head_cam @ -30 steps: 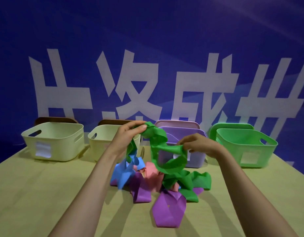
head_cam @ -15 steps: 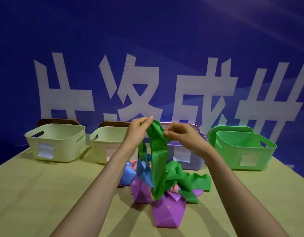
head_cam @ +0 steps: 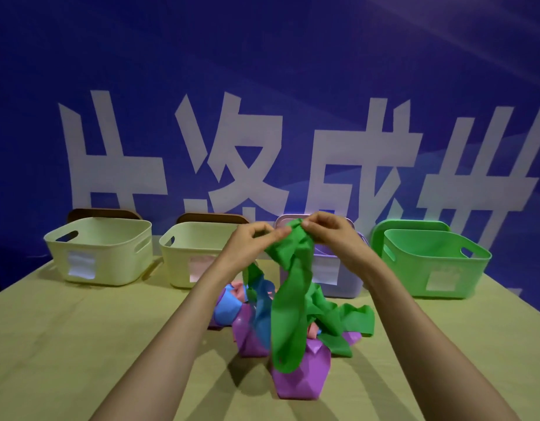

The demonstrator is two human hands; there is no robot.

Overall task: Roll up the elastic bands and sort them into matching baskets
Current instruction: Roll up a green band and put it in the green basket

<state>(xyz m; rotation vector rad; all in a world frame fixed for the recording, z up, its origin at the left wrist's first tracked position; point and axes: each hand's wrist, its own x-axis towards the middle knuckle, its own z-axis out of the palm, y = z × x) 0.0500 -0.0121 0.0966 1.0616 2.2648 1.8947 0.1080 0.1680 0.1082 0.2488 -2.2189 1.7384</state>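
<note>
A green elastic band (head_cam: 290,308) hangs as a long loop from both hands above the table. My left hand (head_cam: 252,247) and my right hand (head_cam: 329,235) pinch its bunched top end close together, fingertips almost touching. Under it lies a tangled pile: purple bands (head_cam: 302,381), a blue band (head_cam: 229,308), a pink band (head_cam: 239,290) and more green band (head_cam: 353,320). Along the back stand a green basket (head_cam: 429,262), a purple basket (head_cam: 338,281) partly hidden by my hands, and two cream baskets (head_cam: 101,253) (head_cam: 186,259).
The yellowish table (head_cam: 80,344) runs to a blue wall with large white characters (head_cam: 238,153). Each basket carries a pale label on its front. Two brown chair backs (head_cam: 101,212) show behind the cream baskets.
My right hand has slid up to meet the left at the band's top end. Both hands have risen a little, and the green loop hangs longer and straighter.
</note>
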